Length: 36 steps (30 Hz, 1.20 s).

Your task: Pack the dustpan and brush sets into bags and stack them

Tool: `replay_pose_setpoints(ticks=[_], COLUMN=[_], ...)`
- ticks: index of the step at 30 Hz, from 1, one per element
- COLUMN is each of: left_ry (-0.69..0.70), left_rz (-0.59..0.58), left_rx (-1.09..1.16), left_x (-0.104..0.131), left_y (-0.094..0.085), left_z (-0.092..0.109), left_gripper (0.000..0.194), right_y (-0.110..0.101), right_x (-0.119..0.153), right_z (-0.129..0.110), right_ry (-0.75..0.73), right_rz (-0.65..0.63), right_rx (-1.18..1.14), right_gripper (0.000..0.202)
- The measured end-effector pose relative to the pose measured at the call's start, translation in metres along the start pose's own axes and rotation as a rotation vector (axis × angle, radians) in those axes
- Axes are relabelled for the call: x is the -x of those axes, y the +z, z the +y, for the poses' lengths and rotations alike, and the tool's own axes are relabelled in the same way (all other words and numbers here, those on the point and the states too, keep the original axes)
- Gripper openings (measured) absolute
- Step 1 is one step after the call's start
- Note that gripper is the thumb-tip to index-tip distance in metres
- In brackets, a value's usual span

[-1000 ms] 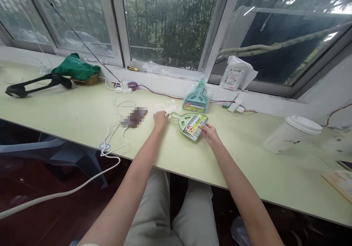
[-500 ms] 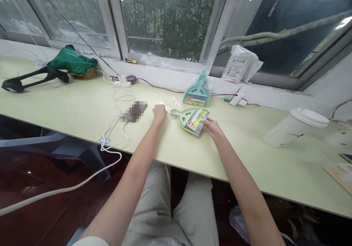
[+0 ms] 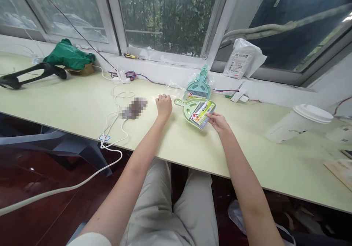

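My right hand (image 3: 217, 121) grips the wide brush end of a light green dustpan and brush set (image 3: 190, 111), which has a printed label on its bristles. The set's handle points left, toward my left hand (image 3: 164, 105). My left hand is closed beside the handle tip, with clear plastic film (image 3: 173, 88) at and behind its fingers; how much of the film it holds is hard to see. Behind the green set, more teal dustpan sets (image 3: 202, 81) in clear wrapping lean against the wall below the window.
White cables (image 3: 121, 139) and a blurred dark item (image 3: 134, 108) lie to the left. Farther left are a black frame (image 3: 35, 73) and a green bag (image 3: 67, 55). A white lidded cup (image 3: 298, 125) is at the right; a power strip (image 3: 121, 80) sits near the wall.
The green set in my right hand has moved slightly right and up, its handle now clear of the film. My left hand has shifted a little to the right.
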<state>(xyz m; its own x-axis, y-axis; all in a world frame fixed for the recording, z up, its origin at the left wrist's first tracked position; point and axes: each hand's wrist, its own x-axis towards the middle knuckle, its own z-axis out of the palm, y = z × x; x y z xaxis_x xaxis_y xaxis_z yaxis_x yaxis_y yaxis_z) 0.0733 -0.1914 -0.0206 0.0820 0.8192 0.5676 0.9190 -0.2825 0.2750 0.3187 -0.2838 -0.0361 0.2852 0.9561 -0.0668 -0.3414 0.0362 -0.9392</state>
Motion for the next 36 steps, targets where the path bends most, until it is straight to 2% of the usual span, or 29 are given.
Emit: replay_pose_setpoints(ticks=[3,5,10,14,16,18,19,22,24,26,29,32,36], left_ry=[-0.048,-0.032,0.113,0.226,0.231,0.145,0.061,-0.274,-0.443,-0.504,-0.444,-0.353,-0.204], left_rz=[-0.037,-0.067,-0.101,-0.118,-0.111,-0.051,-0.004,0.14,0.143,-0.007,-0.309,-0.477,-0.75], left_rx=[0.062,0.117,0.236,0.356,0.421,0.495,0.542,0.736,0.934,1.193,1.509,1.567,1.532], left_x=[0.0,0.001,0.006,0.014,0.021,0.027,0.028,0.024,0.014,0.003,-0.006,-0.002,0.014], left_y=[-0.004,-0.006,-0.009,-0.009,-0.011,-0.015,-0.017,-0.017,-0.01,0.001,0.012,0.013,0.008], left_z=[-0.001,0.001,0.017,0.032,0.042,0.05,0.053,0.054,0.047,0.039,0.03,0.033,0.049], left_gripper=[0.021,0.021,0.02,0.016,0.015,0.023,0.033,0.065,0.072,0.068,0.06,0.058,0.063], right_y=[-0.001,0.004,0.021,0.028,0.03,0.031,0.031,0.032,0.032,0.033,0.035,0.037,0.036], right_x=[0.002,0.004,0.009,0.013,0.014,0.015,0.015,0.016,0.016,0.017,0.018,0.019,0.017], right_z=[-0.005,-0.002,0.013,0.02,0.02,0.02,0.019,0.016,0.013,0.012,0.012,0.014,0.017], right_ry=[-0.018,-0.031,-0.085,-0.136,-0.159,-0.193,-0.214,-0.271,-0.29,-0.295,-0.298,-0.296,-0.264], right_rz=[0.001,0.038,0.119,0.11,0.097,0.092,0.093,0.099,0.107,0.105,0.084,0.097,0.18], right_rx=[0.007,-0.012,-0.05,-0.077,-0.091,-0.115,-0.13,-0.166,-0.161,-0.142,-0.137,-0.13,-0.15], right_gripper=[0.018,0.018,0.02,0.024,0.027,0.028,0.029,0.03,0.03,0.03,0.031,0.031,0.026])
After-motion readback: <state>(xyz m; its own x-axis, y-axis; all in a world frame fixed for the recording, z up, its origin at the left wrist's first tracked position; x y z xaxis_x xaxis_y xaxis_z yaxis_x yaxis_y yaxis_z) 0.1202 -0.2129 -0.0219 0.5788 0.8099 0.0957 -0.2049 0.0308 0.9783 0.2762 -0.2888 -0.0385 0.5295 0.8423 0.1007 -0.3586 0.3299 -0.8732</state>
